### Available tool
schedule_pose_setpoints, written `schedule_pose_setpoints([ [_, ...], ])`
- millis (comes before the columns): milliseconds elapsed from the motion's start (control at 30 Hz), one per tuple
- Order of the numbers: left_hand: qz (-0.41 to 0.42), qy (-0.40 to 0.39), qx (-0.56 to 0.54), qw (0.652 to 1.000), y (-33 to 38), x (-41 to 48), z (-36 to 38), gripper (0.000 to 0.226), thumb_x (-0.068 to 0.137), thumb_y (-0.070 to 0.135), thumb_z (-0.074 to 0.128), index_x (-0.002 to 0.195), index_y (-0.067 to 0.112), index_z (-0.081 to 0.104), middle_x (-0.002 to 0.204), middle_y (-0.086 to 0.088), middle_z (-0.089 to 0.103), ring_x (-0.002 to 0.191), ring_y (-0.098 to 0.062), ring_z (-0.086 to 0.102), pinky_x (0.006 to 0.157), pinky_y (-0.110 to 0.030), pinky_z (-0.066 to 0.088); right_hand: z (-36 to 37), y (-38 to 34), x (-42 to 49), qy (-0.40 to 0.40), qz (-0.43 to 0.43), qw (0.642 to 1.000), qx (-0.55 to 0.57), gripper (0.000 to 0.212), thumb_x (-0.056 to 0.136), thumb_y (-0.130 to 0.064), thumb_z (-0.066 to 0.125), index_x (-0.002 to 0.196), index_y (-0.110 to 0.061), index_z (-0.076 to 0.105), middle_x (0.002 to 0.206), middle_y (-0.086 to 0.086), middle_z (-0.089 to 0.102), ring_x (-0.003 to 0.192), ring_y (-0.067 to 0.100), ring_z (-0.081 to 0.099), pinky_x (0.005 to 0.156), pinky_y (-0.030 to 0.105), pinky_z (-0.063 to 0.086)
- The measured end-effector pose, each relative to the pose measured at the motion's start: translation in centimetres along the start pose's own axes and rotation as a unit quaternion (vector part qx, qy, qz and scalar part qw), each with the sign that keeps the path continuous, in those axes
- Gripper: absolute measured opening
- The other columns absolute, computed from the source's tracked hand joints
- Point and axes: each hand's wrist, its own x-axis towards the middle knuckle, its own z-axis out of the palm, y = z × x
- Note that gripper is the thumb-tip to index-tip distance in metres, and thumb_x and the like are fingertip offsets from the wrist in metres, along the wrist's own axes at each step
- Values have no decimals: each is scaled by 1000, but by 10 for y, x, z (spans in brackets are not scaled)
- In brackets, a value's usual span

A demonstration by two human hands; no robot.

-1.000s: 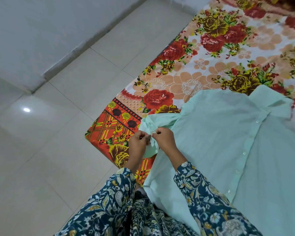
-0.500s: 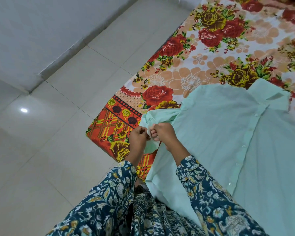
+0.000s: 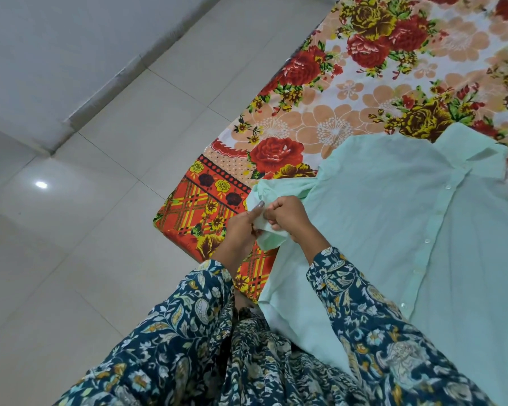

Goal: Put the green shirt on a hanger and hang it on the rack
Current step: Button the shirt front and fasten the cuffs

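Since a second ago we have turned the sleeve cuff (image 3: 272, 240) slightly, our left hand (image 3: 239, 232) and right hand (image 3: 289, 219) both pinching it, while the green shirt (image 3: 393, 230) lies flat on the floral bedsheet (image 3: 305, 118), rightward of our grip, collar farthest, nearer our right hand.

Your left hand (image 3: 241, 230) and right hand (image 3: 288, 218) now sit slightly higher in the frame than 1 second ago. The cuff (image 3: 269, 240) of the green shirt (image 3: 393, 230) now bunches lower between them, and your left thumb lifts straight.
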Motion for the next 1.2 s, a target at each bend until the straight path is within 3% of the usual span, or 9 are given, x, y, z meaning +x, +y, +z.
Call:
schedule_pose_setpoints([
  [233,71,-7,195,978,6,5,-8,22,89,3,53,68,10,53,63,-5,52,59,-17,45,56,-27,37,-3,6,0,-42,66,977,197,21,86,8,54,69,-4,56,61,8,54,51,12,52,42,14,48],
  [367,177,22,465,867,11,11,-9,9,86,12,59,87,8,51,87,-7,52,78,-21,49,64,-32,39,1,16,-1,-25,115,963,242,23,89,9,48,72,-4,56,51,5,58,38,6,55,41,17,48],
  [433,211,58,485,847,13,11,-10,17,85,14,62,97,5,54,100,-11,52,89,-24,52,75,-36,45,1,21,-4,20,101,968,228,25,89,8,47,71,-8,54,60,6,54,47,11,53,46,21,45],
  [500,244,72,483,838,16,7,-5,9,87,10,57,94,5,57,96,-12,54,86,-25,52,74,-38,45,-6,27,-9,63,83,965,240,29,90,7,42,69,-11,52,64,6,49,53,13,45,48,22,38],
  [567,250,41,454,854,14,1,6,10,89,7,49,83,8,56,82,-10,55,74,-24,52,65,-35,41,-17,39,-15,97,72,962,246,29,89,5,41,69,-13,53,67,5,53,56,14,48,51,22,41],
  [733,180,-111,388,897,-21,-22,77,11,91,6,45,85,7,54,72,-7,62,63,-18,59,58,-27,45,-85,96,-49,185,59,930,311,24,88,2,44,76,-14,57,73,5,60,61,14,57,56,22,46],
  [1000,94,-298,472,825,-145,-90,209,13,91,11,48,81,13,55,77,-5,64,68,-18,59,60,-25,43,-208,239,-146,313,102,853,405,23,87,6,44,76,-10,55,66,9,58,55,17,53,53,23,38],
  [1133,58,-336,498,797,-225,-128,276,9,91,13,50,85,11,55,77,-3,64,67,-16,59,62,-26,43,-278,310,-186,341,139,845,388,25,87,4,43,72,-13,54,68,8,58,57,18,55,54,26,42],
  [1200,55,-355,527,771,-260,-143,303,9,92,15,50,85,12,55,79,-3,64,68,-15,59,63,-26,44,-309,350,-203,357,178,853,336,17,85,1,46,78,-8,59,75,14,62,70,28,63,61,34,49],
])
